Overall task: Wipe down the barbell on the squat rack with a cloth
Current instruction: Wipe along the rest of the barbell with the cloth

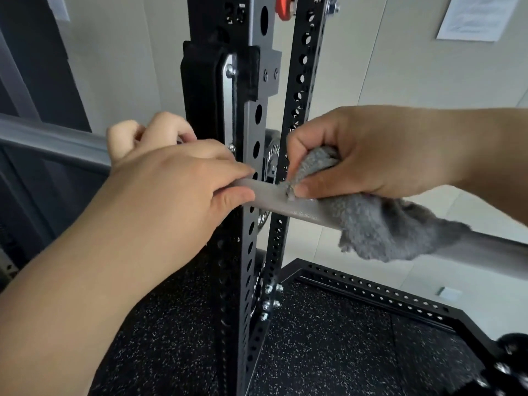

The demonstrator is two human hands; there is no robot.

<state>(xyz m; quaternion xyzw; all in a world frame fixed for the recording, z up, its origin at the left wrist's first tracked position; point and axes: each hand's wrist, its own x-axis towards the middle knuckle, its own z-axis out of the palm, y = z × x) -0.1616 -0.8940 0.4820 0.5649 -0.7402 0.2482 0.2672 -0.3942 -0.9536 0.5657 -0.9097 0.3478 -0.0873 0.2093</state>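
**Bar runs left to right under both hands**

The barbell crosses in front of the squat rack upright. Its long axis slopes from upper left down to lower right in your view. Your left hand has its grip clamped round the barbell just beside the upright. Your right hand has its grip closed on the cloth, which drapes over the barbell further right. A short bare stretch separates the two hands. The longer run lies rightward, so your right hand is likely the one to slide along it.
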